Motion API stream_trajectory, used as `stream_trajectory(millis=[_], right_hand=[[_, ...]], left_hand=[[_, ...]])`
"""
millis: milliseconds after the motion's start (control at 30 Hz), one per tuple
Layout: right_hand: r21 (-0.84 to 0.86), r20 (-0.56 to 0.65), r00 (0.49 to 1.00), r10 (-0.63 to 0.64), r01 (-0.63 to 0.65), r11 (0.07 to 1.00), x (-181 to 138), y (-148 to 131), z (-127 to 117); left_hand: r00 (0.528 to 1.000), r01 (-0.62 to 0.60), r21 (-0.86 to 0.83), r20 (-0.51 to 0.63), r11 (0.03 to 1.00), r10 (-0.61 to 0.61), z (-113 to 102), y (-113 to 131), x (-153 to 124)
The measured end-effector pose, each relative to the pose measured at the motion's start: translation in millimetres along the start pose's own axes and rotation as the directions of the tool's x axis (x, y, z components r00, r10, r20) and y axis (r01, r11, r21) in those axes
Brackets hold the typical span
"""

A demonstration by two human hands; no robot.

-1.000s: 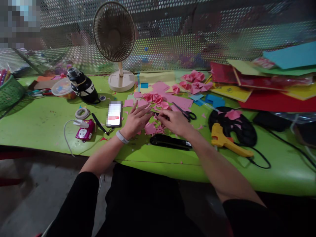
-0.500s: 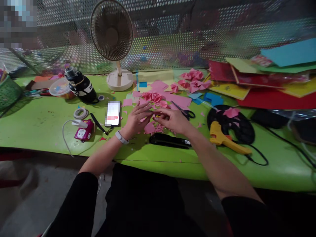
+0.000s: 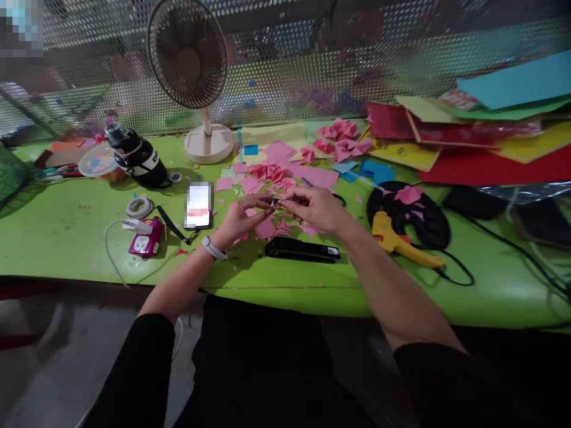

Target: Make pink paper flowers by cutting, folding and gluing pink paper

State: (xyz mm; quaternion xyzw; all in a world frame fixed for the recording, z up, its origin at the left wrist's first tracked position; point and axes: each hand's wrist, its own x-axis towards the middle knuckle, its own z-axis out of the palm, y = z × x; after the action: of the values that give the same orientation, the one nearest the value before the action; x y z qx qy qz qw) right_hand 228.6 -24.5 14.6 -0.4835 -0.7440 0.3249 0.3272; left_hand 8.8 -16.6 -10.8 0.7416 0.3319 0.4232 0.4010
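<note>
My left hand [image 3: 243,217] and my right hand [image 3: 314,208] meet fingertip to fingertip above the middle of the green table. Between them they pinch a small piece of pink paper, mostly hidden by the fingers. Under and around the fingers lie pink paper scraps [image 3: 264,228]. Just behind sit folded pink paper flowers [image 3: 267,172] and flat pink sheets [image 3: 319,176]. Scissors [image 3: 339,200] lie partly behind my right hand. A black stapler-like tool [image 3: 302,250] rests on the table in front of both hands.
To the right, a yellow glue gun [image 3: 401,244] lies by a black ring-shaped pad [image 3: 432,220]. Coloured sheets [image 3: 486,169] pile at the back right. On the left are a phone [image 3: 198,205], tape roll [image 3: 138,207], pink power adapter [image 3: 146,239], black bottle [image 3: 140,160] and fan [image 3: 208,144].
The whole view has shifted slightly. My left fingers, earlier stretched over the right fingertips, have drawn down into a pinch; my right fingers are more curled.
</note>
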Motion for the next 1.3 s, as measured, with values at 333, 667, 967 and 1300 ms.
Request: stream_trajectory(millis=[333,667,967,1300], right_hand=[[-0.139,0.016,1.0,0.009,-0.007,0.99,-0.5,2.7,1.6],[-0.422,-0.053,0.998,-0.027,0.001,0.906,-2.2,-6.0,-6.5],[-0.625,0.224,0.933,0.281,-0.083,0.776,1.0,22.6,-14.7],[-0.718,0.274,0.929,0.25,0.024,0.696,12.5,49.0,7.2]], left_hand=[[0.979,-0.203,0.182,0.007,0.962,0.205,2.2,-11.0,-0.3],[0.943,-0.285,0.586,0.028,0.759,0.332,5.2,-14.1,-0.2],[0.947,0.284,0.028,-0.167,0.958,-0.276,3.5,-14.1,1.0],[0.93,0.327,-0.115,-0.134,0.938,-0.341,3.0,-14.7,1.7]])
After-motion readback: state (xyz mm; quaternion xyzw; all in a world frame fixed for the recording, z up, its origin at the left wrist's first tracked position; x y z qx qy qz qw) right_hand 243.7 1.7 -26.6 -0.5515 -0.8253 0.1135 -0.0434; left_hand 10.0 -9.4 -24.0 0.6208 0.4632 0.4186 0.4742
